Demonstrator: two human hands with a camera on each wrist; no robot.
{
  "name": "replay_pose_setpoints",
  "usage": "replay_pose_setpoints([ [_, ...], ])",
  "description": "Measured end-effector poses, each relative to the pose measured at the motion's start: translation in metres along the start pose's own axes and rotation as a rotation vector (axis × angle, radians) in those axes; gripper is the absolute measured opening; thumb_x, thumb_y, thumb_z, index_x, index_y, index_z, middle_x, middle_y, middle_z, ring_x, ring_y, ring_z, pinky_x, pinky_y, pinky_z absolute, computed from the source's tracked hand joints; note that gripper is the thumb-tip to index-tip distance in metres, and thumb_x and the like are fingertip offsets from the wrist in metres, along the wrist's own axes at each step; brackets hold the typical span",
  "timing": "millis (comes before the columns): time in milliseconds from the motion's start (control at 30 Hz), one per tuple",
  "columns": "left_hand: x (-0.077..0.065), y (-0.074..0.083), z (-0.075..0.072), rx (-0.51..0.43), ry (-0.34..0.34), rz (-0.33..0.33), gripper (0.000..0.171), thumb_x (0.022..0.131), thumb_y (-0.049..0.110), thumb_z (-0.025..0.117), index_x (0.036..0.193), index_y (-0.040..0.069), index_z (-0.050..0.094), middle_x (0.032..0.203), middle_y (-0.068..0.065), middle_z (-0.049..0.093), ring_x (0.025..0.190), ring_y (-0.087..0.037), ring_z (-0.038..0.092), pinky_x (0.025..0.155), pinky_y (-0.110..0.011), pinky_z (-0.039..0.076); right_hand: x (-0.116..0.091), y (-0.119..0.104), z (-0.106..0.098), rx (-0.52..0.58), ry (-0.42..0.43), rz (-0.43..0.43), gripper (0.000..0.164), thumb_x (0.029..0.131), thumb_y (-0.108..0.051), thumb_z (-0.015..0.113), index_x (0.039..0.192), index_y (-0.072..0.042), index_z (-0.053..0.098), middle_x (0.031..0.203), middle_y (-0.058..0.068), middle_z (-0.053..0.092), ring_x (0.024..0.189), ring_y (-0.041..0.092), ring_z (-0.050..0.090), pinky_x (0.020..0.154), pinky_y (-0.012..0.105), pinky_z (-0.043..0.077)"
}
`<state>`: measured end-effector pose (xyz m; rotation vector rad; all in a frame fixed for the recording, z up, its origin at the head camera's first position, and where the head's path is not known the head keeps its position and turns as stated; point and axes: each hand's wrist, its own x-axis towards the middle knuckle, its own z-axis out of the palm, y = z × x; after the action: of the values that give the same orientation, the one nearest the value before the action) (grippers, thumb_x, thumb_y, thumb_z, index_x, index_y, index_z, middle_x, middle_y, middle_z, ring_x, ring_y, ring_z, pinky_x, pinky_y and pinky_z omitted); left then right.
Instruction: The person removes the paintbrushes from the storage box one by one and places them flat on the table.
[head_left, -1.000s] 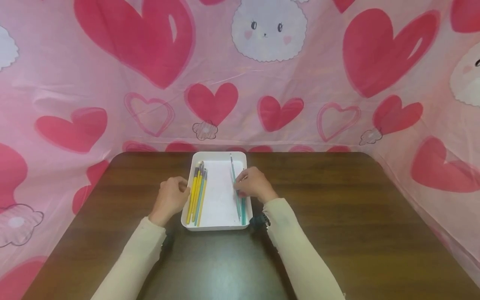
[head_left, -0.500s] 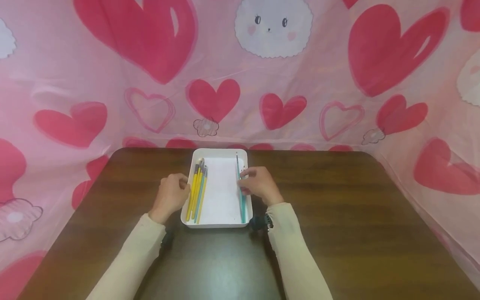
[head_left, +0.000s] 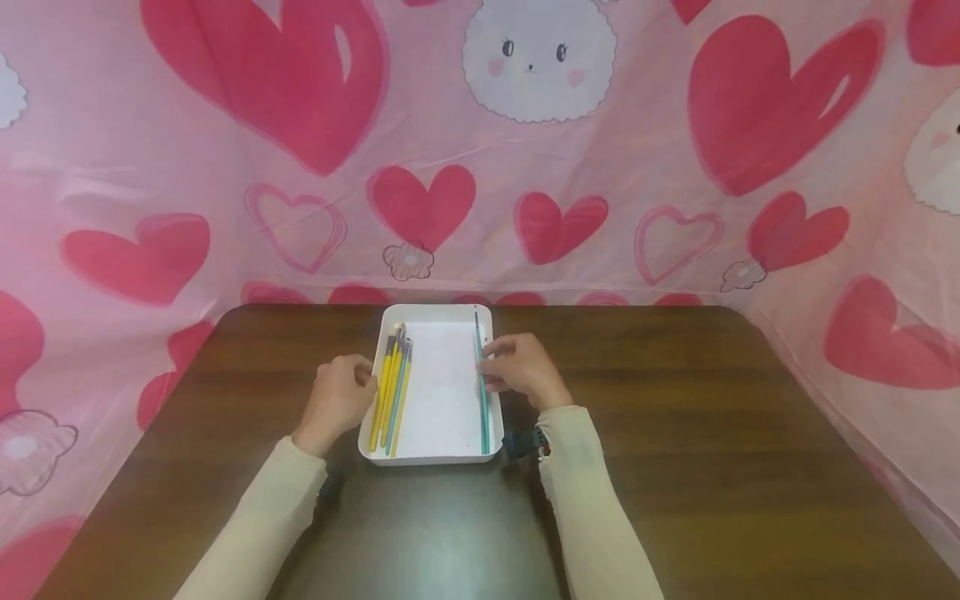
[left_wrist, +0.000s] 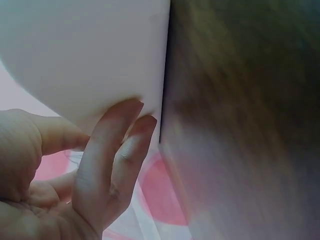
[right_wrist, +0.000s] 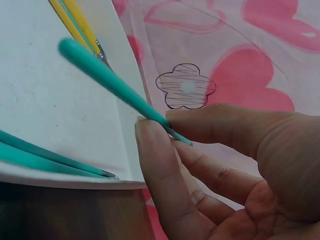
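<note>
A white tray lies on the table, with several yellow and teal paintbrushes side by side along its left wall. My left hand grips that side's rim. In the left wrist view its fingertips meet the tray's outer wall, the thumb near the edge. Over the tray's right side, my right hand pinches a teal paintbrush between thumb and fingers, its rounded handle end pointing away from the hand. Below it, more teal paintbrushes lie against the right wall, partly hidden by the hand in the head view.
Brown wooden table extends around the tray on both sides and in front. A pink sheet with hearts hangs behind the table and along both sides. A dark wristband shows at the right sleeve.
My right hand has carried the teal paintbrush a little to the right, from a slant over the tray floor to close beside the right-hand brushes. The left hand stays at the rim.
</note>
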<state>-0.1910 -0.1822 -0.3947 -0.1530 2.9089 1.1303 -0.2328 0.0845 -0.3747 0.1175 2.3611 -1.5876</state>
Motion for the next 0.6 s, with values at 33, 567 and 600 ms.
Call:
replay_pose_setpoints([
  [33, 0.0, 0.0, 0.0, 0.003, 0.003, 0.004, 0.034, 0.098, 0.014, 0.059, 0.126, -0.004, 0.065, 0.115, -0.022, 0.07, 0.095, -0.031, 0.068, 0.085, -0.048, 0.061, 0.0, 0.0, -0.001, 0.006, -0.003, -0.001, 0.031, 0.089, -0.011, 0.077, 0.118, -0.003, 0.069, 0.107, 0.017, 0.07, 0.078, 0.023, 0.073, 0.075, 0.035, 0.064],
  [567, 0.001, 0.001, 0.002, 0.007, 0.018, 0.009, 0.033, 0.098, 0.012, 0.058, 0.125, -0.006, 0.065, 0.113, -0.024, 0.07, 0.093, -0.032, 0.067, 0.085, -0.05, 0.061, -0.006, 0.001, -0.021, -0.006, 0.033, -0.005, 0.04, 0.09, -0.016, 0.078, 0.127, -0.008, 0.066, 0.12, 0.014, 0.069, 0.087, 0.024, 0.075, 0.081, 0.035, 0.063],
  [600, 0.001, 0.002, 0.002, 0.006, 0.018, 0.008, 0.033, 0.098, 0.013, 0.058, 0.125, -0.005, 0.065, 0.113, -0.024, 0.07, 0.094, -0.032, 0.067, 0.085, -0.05, 0.061, -0.006, 0.001, -0.023, -0.012, 0.039, -0.008, 0.04, 0.09, -0.017, 0.078, 0.127, -0.009, 0.066, 0.121, 0.013, 0.069, 0.088, 0.024, 0.076, 0.082, 0.035, 0.063],
])
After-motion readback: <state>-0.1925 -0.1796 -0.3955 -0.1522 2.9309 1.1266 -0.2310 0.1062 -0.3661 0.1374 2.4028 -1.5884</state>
